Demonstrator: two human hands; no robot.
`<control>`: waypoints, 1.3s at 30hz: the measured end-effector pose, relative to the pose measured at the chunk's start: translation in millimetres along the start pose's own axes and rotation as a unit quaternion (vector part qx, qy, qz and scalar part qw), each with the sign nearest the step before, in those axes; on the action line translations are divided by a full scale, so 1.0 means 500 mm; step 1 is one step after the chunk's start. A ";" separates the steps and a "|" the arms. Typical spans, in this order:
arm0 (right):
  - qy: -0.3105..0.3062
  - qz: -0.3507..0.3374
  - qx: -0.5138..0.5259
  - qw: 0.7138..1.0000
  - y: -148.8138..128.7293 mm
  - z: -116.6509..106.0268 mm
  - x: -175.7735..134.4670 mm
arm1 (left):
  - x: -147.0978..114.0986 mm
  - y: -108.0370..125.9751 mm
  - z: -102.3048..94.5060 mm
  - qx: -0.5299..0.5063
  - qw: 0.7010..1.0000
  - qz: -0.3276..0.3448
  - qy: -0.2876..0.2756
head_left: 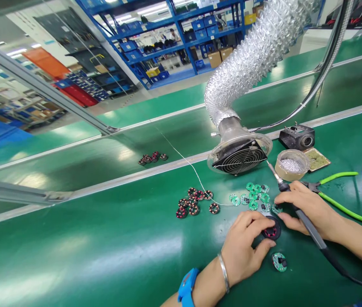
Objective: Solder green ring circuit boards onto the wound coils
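Note:
My left hand (244, 241), with a bracelet and blue wristband, grips a round black holder (276, 232) between thumb and fingers; a ring with red-pink parts shows inside it. My right hand (311, 211) is closed around a soldering iron (308, 224), whose tip points up and left toward the fan grille. Thumb and fingertips of that hand also meet at a small green circuit board (276, 208), partly covered. Another round green board with a black part (279, 262) lies below the holder. Several round green boards (254, 196) are grouped beyond my hands.
Several copper-wound rings (193, 200) lie left of the boards. A thin solder wire (193, 168) runs across the bench. Behind stand a fume fan (243, 158) with a foil duct (251, 64), a tub of metal shavings (292, 165) and a black stand (296, 136). Green-handled cutters (337, 194) lie right.

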State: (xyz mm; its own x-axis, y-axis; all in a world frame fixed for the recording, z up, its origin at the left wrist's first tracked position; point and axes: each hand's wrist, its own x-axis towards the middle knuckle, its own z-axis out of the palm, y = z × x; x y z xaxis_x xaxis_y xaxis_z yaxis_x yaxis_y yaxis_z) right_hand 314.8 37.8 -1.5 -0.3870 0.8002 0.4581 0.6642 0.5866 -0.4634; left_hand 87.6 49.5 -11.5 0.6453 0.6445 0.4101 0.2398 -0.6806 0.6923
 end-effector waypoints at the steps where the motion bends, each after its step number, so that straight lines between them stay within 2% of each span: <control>1: 0.004 0.012 0.020 1.000 -0.006 -0.002 -0.002 | 0.002 -0.001 -0.004 0.012 0.999 0.038 -0.001; 3: 0.003 0.025 0.060 0.998 -0.024 0.001 -0.004 | 0.003 -0.005 -0.014 0.044 0.992 0.116 -0.013; 5: -0.004 0.009 0.093 0.996 -0.042 0.011 -0.005 | 0.002 -0.010 -0.024 0.067 0.984 0.165 -0.022; 9: -0.023 -0.042 0.099 0.994 -0.060 0.031 -0.005 | -0.004 -0.013 -0.038 0.073 0.980 0.184 -0.021; 12: -0.035 -0.038 0.076 0.996 -0.057 0.033 -0.007 | -0.004 -0.006 -0.045 0.051 0.982 0.183 -0.018; 14: -0.042 -0.034 0.065 0.996 -0.054 0.031 -0.009 | -0.002 0.001 -0.048 0.013 0.990 0.143 -0.002; 16: -0.048 -0.036 0.049 0.997 -0.054 0.029 -0.008 | 0.000 0.002 -0.051 -0.024 0.997 0.066 0.014; 19: -0.051 -0.051 0.020 0.997 -0.061 0.026 -0.003 | 0.003 -0.005 -0.050 -0.035 0.999 -0.021 -0.008; 23: -0.049 -0.040 0.034 0.997 -0.068 0.021 0.005 | 0.007 -0.015 -0.042 -0.056 0.997 -0.031 -0.049; 27: -0.054 -0.030 0.054 0.997 -0.066 0.019 0.004 | 0.010 -0.007 -0.036 -0.105 0.991 -0.075 -0.044; 33: -0.015 -0.045 0.066 0.997 -0.068 0.021 -0.002 | 0.009 0.006 -0.026 -0.116 0.977 -0.176 -0.042; 39: -0.013 -0.095 0.082 0.992 -0.068 0.030 -0.017 | 0.006 0.006 -0.020 -0.125 0.975 -0.183 -0.028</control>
State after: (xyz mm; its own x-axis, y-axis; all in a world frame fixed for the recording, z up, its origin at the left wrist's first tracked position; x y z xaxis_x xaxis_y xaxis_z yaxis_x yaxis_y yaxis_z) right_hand 286.0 13.0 -1.3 -0.5124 0.6753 0.5305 0.4651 0.7375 -0.4896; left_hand 83.1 52.9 -2.2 0.5906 0.8029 0.0809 0.2816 -0.2990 0.9117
